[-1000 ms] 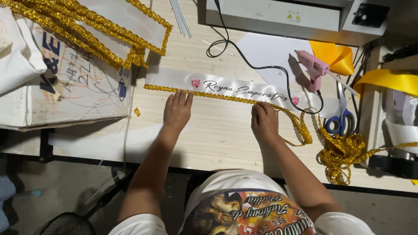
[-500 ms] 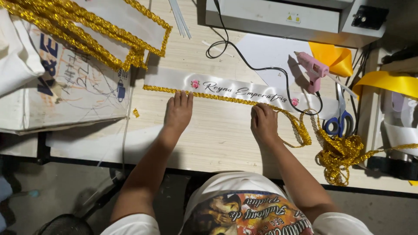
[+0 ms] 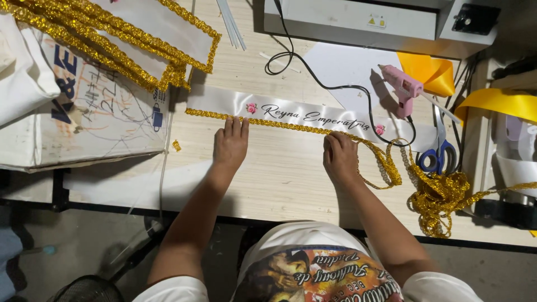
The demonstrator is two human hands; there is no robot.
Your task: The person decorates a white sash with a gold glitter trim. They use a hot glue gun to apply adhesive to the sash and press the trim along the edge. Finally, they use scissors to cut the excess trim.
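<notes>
The white satin sash [image 3: 291, 114] with glittery gold braid trim [image 3: 279, 124] along its near edge lies at twelve o'clock from me, running nine to three across the desk [image 3: 279, 173]. My left hand [image 3: 230, 144] and right hand [image 3: 339, 158], well apart and flat, press fingertips on the trim; the loose trim trails toward three o'clock beside my right hand.

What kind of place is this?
Probably a small craft workshop for sashes: a white satin sash edged with gold trim, a pink glue gun and blue-handled scissors lie on the worktable.
</notes>
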